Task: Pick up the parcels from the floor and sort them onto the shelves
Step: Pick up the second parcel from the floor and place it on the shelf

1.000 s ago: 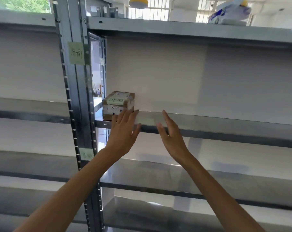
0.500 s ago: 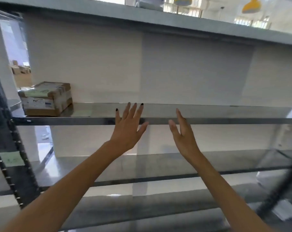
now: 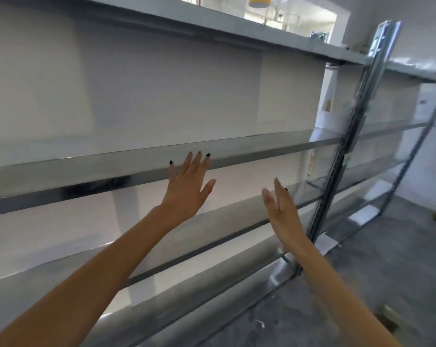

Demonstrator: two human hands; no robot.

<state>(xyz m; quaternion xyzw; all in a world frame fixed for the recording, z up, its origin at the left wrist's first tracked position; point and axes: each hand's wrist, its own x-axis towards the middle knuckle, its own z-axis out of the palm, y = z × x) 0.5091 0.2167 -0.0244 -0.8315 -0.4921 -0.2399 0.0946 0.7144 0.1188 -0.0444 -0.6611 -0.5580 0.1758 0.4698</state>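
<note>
My left hand is raised in front of the grey metal shelf, fingers spread, holding nothing. To its right and a little lower, my right hand is held edge-on with fingers apart, also holding nothing. Neither hand touches the shelving. The shelf boards in view carry no parcel. A brown shape at the lower right edge of the floor is too blurred to identify.
The metal shelving has several tiers against a white wall. A perforated upright post stands to the right, with a further rack beyond it. Grey concrete floor spreads to the right. A yellow lamp hangs above.
My view has swung to the right along the shelf. The taped cardboard parcel at the shelf's left end has left the frame. Both hands have drawn back from the shelf edge and stay open.
</note>
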